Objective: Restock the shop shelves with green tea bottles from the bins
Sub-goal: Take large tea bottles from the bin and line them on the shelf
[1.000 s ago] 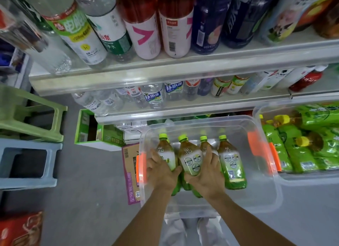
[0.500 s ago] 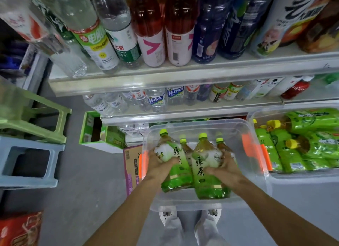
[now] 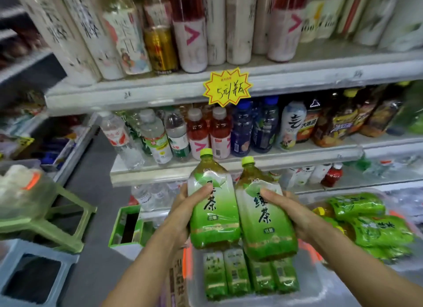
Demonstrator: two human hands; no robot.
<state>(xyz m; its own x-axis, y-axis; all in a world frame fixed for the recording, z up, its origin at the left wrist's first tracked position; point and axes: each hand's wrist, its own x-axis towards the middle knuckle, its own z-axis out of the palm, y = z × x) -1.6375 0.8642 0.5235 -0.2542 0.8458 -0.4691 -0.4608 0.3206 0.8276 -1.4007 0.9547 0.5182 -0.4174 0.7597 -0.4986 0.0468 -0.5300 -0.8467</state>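
My left hand (image 3: 186, 211) grips one green tea bottle (image 3: 212, 206) by its side, and my right hand (image 3: 290, 211) grips a second green tea bottle (image 3: 265, 217). Both bottles stand upright, side by side and touching, raised in front of the shop shelves (image 3: 229, 167). Directly below them is a clear plastic bin (image 3: 320, 293) with several more green tea bottles (image 3: 249, 274) lying in it. A second clear bin (image 3: 393, 201) at the right holds more green-labelled bottles (image 3: 370, 226) lying on their sides.
The shelves are packed with water, red drinks, blue drinks and cartons. A yellow star price tag (image 3: 227, 87) hangs on the upper shelf edge. A green stool (image 3: 52, 224) and a blue stool (image 3: 34, 274) stand at the left, with a green carton (image 3: 128, 224) on the floor.
Both hands have lifted the two bottles up out of the bin to shelf height, and my view has tilted upward toward the shelves.
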